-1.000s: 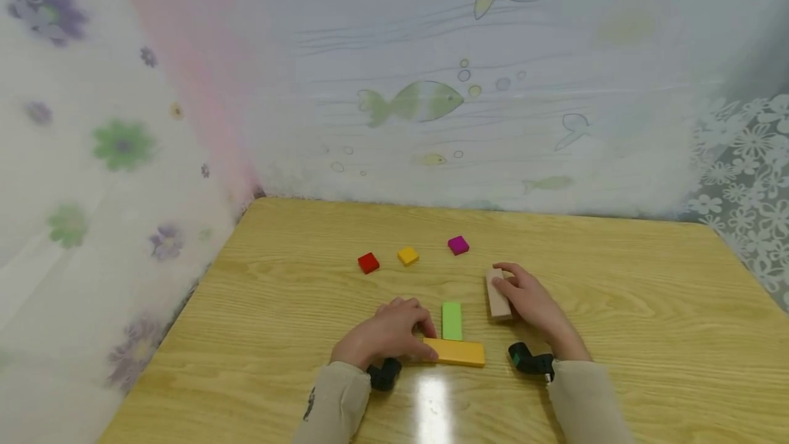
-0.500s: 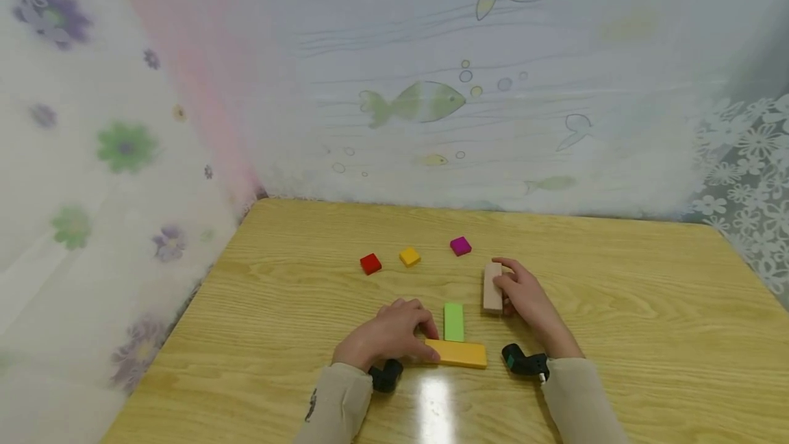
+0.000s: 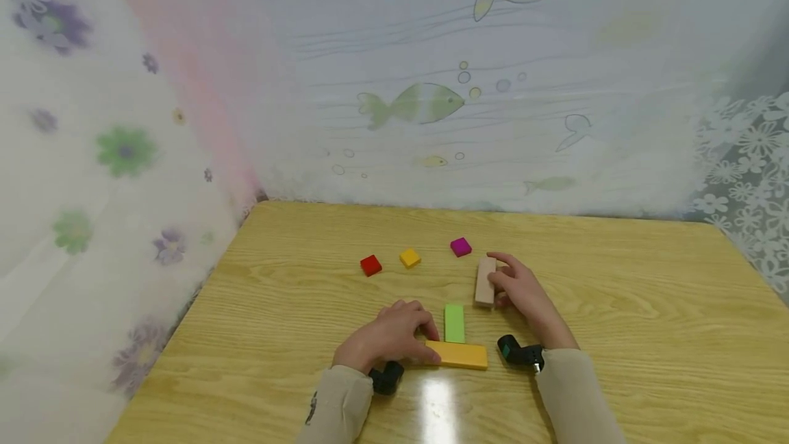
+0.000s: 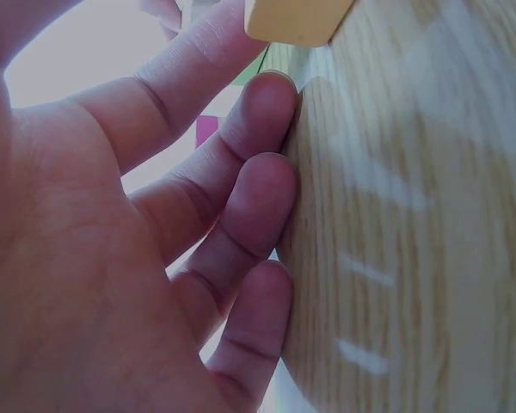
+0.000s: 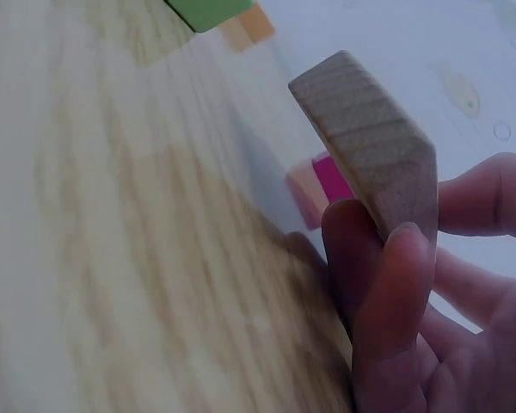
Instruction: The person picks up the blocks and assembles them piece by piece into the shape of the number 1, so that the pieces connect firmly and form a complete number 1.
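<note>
A plain wooden block [image 3: 485, 282] is lying in the grip of the right hand [image 3: 520, 290], right of the middle of the counter [image 3: 641, 293]. The thumb and fingers are gripping its right side, leaving its left long edge exposed; whether its underside is touching the counter, I cannot tell. Its near end is pointing toward the person, just beyond and to the right of a green block [image 3: 454, 323], with a narrow gap separating the two.

The green block's near end is meeting the far long edge of a yellow bar [image 3: 461, 355], together forming a T. The left hand [image 3: 391, 334] is pinching the bar's left end between thumb and index finger, the other fingertips resting on the counter; the bar's right end is sticking out freely.

Farther out, a purple tile [image 3: 460, 247] is lying near the wooden block's far end, to its left. A small yellow tile [image 3: 409, 257] and a red tile [image 3: 370, 265] are sitting farther left, apart from each other. Behind these, a strip of wood is running to the straight far edge, where a fish-patterned curtain [image 3: 394, 170] is hanging. Wide stretches of counter are opening outward beyond both hands.
</note>
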Action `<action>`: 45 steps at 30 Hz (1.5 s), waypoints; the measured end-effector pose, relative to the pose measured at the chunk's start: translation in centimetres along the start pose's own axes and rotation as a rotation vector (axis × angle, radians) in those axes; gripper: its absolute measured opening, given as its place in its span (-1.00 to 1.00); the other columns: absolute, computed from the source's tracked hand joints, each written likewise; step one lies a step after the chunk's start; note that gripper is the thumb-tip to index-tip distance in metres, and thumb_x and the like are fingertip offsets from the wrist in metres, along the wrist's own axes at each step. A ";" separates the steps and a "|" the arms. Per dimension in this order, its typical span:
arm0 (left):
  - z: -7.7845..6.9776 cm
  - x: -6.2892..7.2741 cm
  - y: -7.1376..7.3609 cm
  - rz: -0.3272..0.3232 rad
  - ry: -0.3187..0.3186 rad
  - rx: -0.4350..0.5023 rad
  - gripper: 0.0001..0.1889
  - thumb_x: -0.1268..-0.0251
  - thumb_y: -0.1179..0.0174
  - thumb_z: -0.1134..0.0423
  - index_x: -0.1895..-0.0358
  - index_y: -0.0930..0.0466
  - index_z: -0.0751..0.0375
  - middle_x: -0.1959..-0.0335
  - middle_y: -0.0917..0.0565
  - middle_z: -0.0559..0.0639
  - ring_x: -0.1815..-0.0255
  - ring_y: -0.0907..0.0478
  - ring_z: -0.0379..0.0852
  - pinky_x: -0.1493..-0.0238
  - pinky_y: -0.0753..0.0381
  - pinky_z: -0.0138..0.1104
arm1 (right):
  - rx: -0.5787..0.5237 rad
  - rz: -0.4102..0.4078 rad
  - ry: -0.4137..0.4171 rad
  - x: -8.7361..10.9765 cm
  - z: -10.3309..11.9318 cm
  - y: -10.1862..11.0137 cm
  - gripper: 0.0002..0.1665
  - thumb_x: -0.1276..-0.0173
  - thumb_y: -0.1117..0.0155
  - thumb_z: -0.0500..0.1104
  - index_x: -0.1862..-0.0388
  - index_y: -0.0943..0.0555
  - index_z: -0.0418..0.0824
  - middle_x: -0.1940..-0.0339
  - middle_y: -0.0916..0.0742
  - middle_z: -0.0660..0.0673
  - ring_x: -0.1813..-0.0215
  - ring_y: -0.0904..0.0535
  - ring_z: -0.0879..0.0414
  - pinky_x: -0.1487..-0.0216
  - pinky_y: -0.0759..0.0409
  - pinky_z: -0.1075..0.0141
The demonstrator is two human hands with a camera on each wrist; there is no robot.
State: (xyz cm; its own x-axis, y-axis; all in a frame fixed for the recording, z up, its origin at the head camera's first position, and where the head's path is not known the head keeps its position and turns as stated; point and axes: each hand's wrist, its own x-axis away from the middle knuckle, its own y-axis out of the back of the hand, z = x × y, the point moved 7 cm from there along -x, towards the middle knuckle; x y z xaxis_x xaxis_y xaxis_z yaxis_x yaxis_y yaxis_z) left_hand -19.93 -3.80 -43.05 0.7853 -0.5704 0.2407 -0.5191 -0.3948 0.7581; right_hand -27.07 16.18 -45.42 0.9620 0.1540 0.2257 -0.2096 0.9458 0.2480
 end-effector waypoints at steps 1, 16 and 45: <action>0.0 0.0 0.0 0.001 0.001 -0.001 -0.79 0.08 -0.29 -0.12 0.38 -0.54 -0.24 0.32 -0.40 -0.33 0.23 -0.24 -0.26 0.10 -0.17 -0.22 | 0.003 0.004 0.002 -0.1 0.0 0.0 -0.41 -0.32 -0.03 -0.10 -0.33 -0.18 -0.06 0.06 -0.46 -0.27 0.39 -0.46 0.01 0.38 -0.51 0.24; 0.0 -0.1 0.1 0.001 0.008 -0.020 -0.79 0.09 -0.28 -0.13 0.38 -0.53 -0.26 0.32 -0.39 -0.33 0.22 -0.24 -0.25 0.10 -0.18 -0.23 | 0.008 0.075 0.073 -1.3 0.7 -0.2 -0.37 -0.31 -0.10 -0.09 -0.32 -0.19 -0.14 -0.08 -0.48 -0.34 0.19 -0.53 0.02 0.30 -0.54 0.24; 0.1 -0.3 -0.1 0.009 0.023 -0.042 -0.78 0.10 -0.28 -0.15 0.40 -0.52 -0.26 0.33 -0.38 -0.33 0.22 -0.24 -0.25 0.11 -0.19 -0.22 | 0.122 0.115 0.101 -1.4 1.7 -1.9 -0.36 -0.27 -0.16 -0.13 -0.31 -0.23 -0.12 -0.02 -0.51 -0.29 0.16 -0.52 0.00 0.25 -0.54 0.23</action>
State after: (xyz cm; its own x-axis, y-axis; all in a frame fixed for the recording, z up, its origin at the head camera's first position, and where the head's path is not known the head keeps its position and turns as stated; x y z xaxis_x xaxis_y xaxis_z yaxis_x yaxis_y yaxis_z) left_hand -20.14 -3.62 -43.28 0.7885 -0.5566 0.2617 -0.5124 -0.3590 0.7801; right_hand -28.31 13.66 -44.63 0.9417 0.2931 0.1654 -0.3334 0.8794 0.3399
